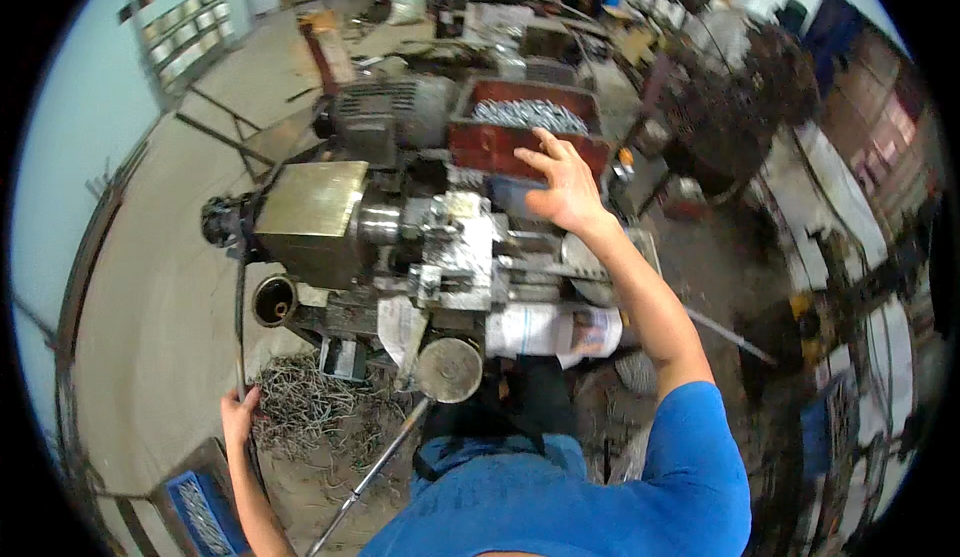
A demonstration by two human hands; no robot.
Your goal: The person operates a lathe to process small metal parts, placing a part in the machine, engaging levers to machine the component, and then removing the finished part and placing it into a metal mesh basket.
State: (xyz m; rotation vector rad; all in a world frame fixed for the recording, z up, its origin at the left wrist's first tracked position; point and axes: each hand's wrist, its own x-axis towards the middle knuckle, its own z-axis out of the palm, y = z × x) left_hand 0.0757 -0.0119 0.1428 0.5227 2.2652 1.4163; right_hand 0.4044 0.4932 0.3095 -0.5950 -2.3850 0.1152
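Observation:
My right hand [562,179] reaches out over the front wall of a rust-red bin [485,145], fingers apart and nothing in them. Small shiny metal pieces [530,114] are heaped in that bin. Low on the left, my left hand [238,414] is closed round a long dark rod [240,327] that runs up to the left end of a small lathe. The lathe has a headstock with a brassy cover [312,199], a bright spindle [380,225] and a greasy tool slide [462,257]. A round metal handwheel or disc [449,370] sits at its front.
Behind the headstock stands a grey electric motor [395,112]. Thin metal scraps [310,402] are piled below the lathe, near a blue crate [205,512]. A bright bar [370,477] slants up from the floor. Printed paper [530,331] lies along the lathe front; dark machinery [735,107] stands right.

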